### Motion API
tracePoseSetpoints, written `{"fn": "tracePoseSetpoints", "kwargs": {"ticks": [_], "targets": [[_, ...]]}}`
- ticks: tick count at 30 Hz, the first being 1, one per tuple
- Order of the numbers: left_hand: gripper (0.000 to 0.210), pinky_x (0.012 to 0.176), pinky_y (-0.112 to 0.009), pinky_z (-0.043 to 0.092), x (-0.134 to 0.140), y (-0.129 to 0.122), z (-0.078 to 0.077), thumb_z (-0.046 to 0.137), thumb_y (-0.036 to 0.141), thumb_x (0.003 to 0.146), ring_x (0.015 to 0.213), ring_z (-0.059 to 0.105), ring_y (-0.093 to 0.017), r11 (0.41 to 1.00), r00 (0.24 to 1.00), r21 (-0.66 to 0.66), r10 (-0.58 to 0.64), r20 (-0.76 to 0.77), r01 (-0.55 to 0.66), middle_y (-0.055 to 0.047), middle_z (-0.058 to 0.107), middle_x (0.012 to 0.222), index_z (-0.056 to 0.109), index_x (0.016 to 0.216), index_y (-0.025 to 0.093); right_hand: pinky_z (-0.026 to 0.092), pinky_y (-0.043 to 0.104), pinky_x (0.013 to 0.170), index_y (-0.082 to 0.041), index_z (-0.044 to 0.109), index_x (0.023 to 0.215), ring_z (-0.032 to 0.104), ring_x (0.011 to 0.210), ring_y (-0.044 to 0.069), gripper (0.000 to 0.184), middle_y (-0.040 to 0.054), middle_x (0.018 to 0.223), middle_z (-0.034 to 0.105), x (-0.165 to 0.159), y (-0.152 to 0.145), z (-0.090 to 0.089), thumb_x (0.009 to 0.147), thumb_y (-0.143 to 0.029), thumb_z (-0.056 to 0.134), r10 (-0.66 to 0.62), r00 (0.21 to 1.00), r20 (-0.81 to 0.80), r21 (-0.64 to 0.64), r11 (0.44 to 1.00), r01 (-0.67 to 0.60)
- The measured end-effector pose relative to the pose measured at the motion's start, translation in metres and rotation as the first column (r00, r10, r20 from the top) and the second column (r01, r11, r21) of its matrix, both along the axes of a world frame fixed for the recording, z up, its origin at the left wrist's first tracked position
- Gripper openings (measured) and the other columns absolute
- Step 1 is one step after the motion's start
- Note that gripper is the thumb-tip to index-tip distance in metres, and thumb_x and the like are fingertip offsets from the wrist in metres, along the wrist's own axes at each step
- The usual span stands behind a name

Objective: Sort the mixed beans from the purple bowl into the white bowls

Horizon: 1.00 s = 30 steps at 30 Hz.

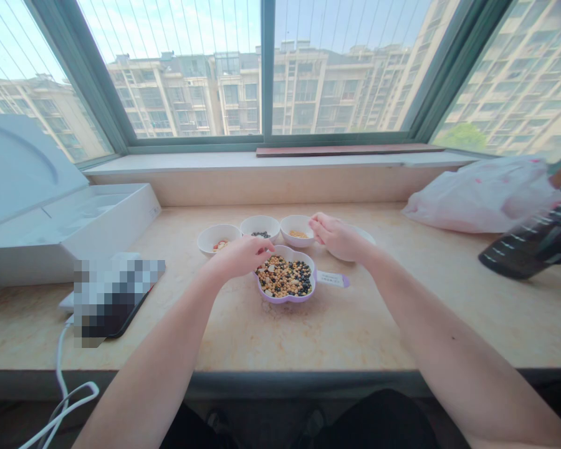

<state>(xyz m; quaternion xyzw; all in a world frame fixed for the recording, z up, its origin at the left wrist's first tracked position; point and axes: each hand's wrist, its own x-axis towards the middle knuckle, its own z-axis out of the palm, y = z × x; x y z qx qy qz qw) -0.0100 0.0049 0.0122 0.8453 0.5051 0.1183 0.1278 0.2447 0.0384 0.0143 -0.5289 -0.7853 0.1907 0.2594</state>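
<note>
A purple-rimmed, scalloped bowl holds mixed yellow and black beans with some pale pieces. Over its upper left edge is my left hand, fingers drawn together; whatever is in them is hidden. My right hand is pinched beside the right rim of a white bowl with yellow beans in it, and I cannot make out anything between the fingertips. Further left stand a white bowl with dark beans and a white bowl with reddish and pale pieces. My right hand partly covers another white dish.
A labelled purple tab sticks out right of the scalloped bowl. An open white box and a partly blurred phone with a white cable lie left. Right are a plastic bag and a dark bottle. Windows rise behind.
</note>
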Motion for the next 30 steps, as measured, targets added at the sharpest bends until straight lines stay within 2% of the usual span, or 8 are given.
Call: {"fn": "tracePoseSetpoints", "kwargs": {"ticks": [3,5,8,12,16,22,27,30], "targets": [[0.031,0.076,-0.028,0.05,0.0,-0.001,0.001,0.049,0.027,0.094,0.079,0.068,-0.018,1.0,1.0,-0.006,0.01,-0.003,-0.01,-0.003,0.076,0.088,0.075,0.111,0.026,0.043,0.031,0.078,-0.02,0.06,0.086,0.063,0.094,0.023,0.029,0.0119,0.1,0.07,0.034,0.021,0.001,0.101,-0.033,0.039,-0.157,0.951,0.266,0.047,0.988,0.15],[0.032,0.075,-0.027,0.049,0.0,-0.002,0.001,0.048,0.027,0.094,0.08,0.068,-0.018,1.0,1.0,-0.01,0.01,-0.002,-0.01,-0.003,0.076,0.087,0.075,0.111,0.025,0.044,0.032,0.079,-0.017,0.066,0.089,0.065,0.096,0.025,0.03,0.0149,0.107,0.071,0.053,0.031,0.0,0.1,-0.032,0.041,-0.207,0.893,0.399,0.026,0.976,0.215],[0.032,0.074,-0.027,0.049,0.0,-0.002,0.002,0.048,0.027,0.094,0.08,0.068,-0.018,1.0,1.0,-0.015,0.012,0.006,-0.012,-0.003,0.076,0.087,0.075,0.111,0.025,0.045,0.033,0.074,-0.015,0.071,0.091,0.067,0.09,0.025,0.034,0.0166,0.106,0.072,0.07,0.038,0.0,0.098,-0.035,0.046,-0.232,0.846,0.479,0.016,0.967,0.256],[0.032,0.071,-0.027,0.048,-0.001,-0.001,0.002,0.049,0.029,0.094,0.077,0.067,-0.018,1.0,1.0,-0.02,0.011,0.02,-0.011,-0.003,0.076,0.089,0.075,0.111,0.025,0.043,0.032,0.064,-0.016,0.073,0.079,0.066,0.075,0.023,0.034,0.0138,0.09,0.074,0.074,0.038,0.001,0.095,-0.038,0.052,-0.206,0.817,0.538,-0.015,0.967,0.253],[0.031,0.071,-0.027,0.047,-0.001,0.0,0.001,0.049,0.028,0.093,0.076,0.067,-0.018,1.0,1.0,-0.021,0.011,0.021,-0.01,-0.003,0.075,0.087,0.075,0.111,0.024,0.041,0.03,0.057,-0.016,0.074,0.078,0.064,0.067,0.02,0.028,0.0117,0.081,0.074,0.072,0.034,0.003,0.091,-0.033,0.056,-0.246,0.815,0.525,-0.012,0.955,0.296],[0.033,0.065,-0.026,0.045,-0.002,0.001,0.0,0.049,0.028,0.093,0.074,0.066,-0.017,0.999,1.0,-0.03,0.02,0.019,-0.019,-0.004,0.075,0.089,0.074,0.114,0.024,0.045,0.03,0.063,-0.015,0.077,0.094,0.067,0.076,0.021,0.024,0.0127,0.096,0.076,0.068,0.028,0.008,0.088,-0.02,0.054,-0.305,0.85,0.429,-0.008,0.94,0.341],[0.034,0.06,-0.025,0.042,-0.004,0.003,0.0,0.049,0.03,0.093,0.072,0.064,-0.016,0.999,0.999,-0.046,0.021,0.039,-0.019,-0.005,0.075,0.092,0.074,0.115,0.023,0.044,0.029,0.066,-0.016,0.074,0.098,0.066,0.078,0.02,0.023,0.0097,0.091,0.075,0.056,0.022,0.011,0.09,-0.023,0.055,-0.341,0.896,0.284,0.15,0.939,0.31],[0.035,0.059,-0.024,0.04,-0.005,0.004,-0.001,0.047,0.03,0.093,0.071,0.064,-0.015,0.999,0.999,-0.038,0.021,0.046,-0.02,-0.006,0.075,0.092,0.075,0.113,0.022,0.042,0.03,0.066,-0.016,0.071,0.093,0.063,0.075,0.019,0.02,0.0083,0.085,0.073,0.039,0.014,0.012,0.091,-0.028,0.056,-0.28,0.945,0.171,0.24,0.942,0.236]]}}
